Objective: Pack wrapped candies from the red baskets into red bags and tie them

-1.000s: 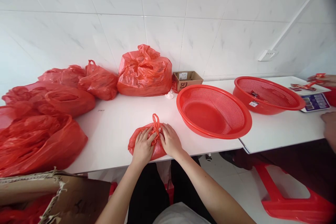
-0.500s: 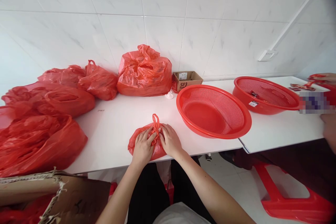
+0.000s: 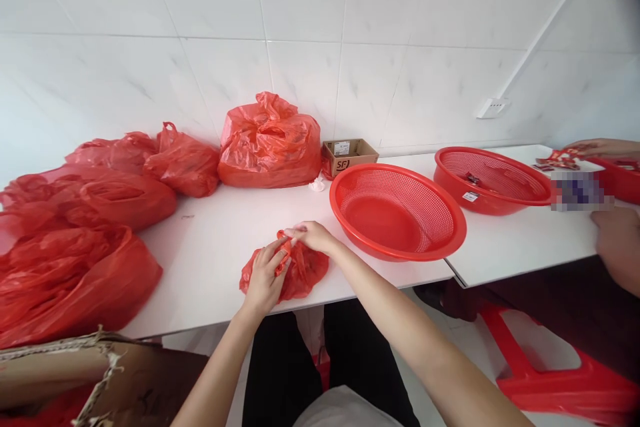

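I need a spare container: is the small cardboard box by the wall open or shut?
Open: the small cardboard box shows its inner walls, nothing covering them.

Two bare forearms (image 3: 415,330), light grey top (image 3: 345,409), plain black trousers (image 3: 363,360)

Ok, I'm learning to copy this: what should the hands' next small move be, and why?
I'd probably have the right hand gently draw up the bunched top of the small red bag while the left hand steadies it: both hands meet at that top, and I can't make out a finished knot there.
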`<state>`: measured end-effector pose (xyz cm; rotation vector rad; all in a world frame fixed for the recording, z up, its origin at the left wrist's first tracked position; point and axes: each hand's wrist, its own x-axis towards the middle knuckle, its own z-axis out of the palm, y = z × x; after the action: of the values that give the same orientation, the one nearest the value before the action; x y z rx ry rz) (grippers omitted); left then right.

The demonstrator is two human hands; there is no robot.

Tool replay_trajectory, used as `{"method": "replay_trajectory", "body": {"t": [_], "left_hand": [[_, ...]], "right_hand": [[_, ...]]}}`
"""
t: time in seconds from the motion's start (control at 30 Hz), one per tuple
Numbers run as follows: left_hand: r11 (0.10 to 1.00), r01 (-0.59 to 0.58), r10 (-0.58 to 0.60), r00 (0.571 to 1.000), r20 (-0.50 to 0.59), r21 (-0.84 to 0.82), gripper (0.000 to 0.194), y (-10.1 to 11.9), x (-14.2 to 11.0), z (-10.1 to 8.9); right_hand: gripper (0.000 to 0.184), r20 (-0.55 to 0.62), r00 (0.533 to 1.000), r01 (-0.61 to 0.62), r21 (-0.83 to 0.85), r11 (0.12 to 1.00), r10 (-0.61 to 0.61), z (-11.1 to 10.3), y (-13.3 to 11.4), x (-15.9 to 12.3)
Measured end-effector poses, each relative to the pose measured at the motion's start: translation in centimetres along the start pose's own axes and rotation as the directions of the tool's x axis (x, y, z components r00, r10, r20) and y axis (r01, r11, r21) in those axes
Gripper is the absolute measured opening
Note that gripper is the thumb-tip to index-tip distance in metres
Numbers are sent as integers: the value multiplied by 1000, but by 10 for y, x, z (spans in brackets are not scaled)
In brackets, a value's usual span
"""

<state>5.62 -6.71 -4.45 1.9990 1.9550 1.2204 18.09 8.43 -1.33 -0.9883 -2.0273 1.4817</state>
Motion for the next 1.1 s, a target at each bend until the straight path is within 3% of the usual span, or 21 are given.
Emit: {"method": "replay_trajectory", "body": {"t": [0.13, 0.33, 0.57, 0.73, 0.87, 0.97, 1.03, 1.1], "left_hand": [[998, 27, -28, 999, -25, -61, 40, 0, 4, -13], [993, 14, -14, 1000, -1, -116, 39, 0, -9, -14], [984, 26, -19, 999, 41, -178, 41, 8, -18, -18], [976, 14, 3, 997, 76, -219, 40, 22, -13, -26], [984, 6, 27, 983, 184, -176, 38, 44, -18, -41], [988, -5, 42, 971, 236, -156, 38, 58, -25, -57], [980, 11, 36, 972, 234, -198, 36, 63, -24, -64], [942, 77, -16, 983, 185, -326, 36, 63, -15, -68]], "right_hand": [[24, 141, 988, -63, 15, 998, 60, 9, -14, 18], [27, 141, 978, -158, 24, 987, 154, 23, -14, 30], [15, -70, 996, -26, 329, 944, 51, 20, -30, 30], [8, -111, 992, 2, 531, 847, 68, 6, -59, 35], [11, -146, 978, -38, 578, 815, 149, -2, -69, 50], [24, -187, 959, -64, 590, 805, 213, -4, -66, 59], [28, -196, 955, -64, 594, 802, 222, -2, -66, 60], [20, -190, 963, -42, 594, 804, 190, 2, -71, 55]]}}
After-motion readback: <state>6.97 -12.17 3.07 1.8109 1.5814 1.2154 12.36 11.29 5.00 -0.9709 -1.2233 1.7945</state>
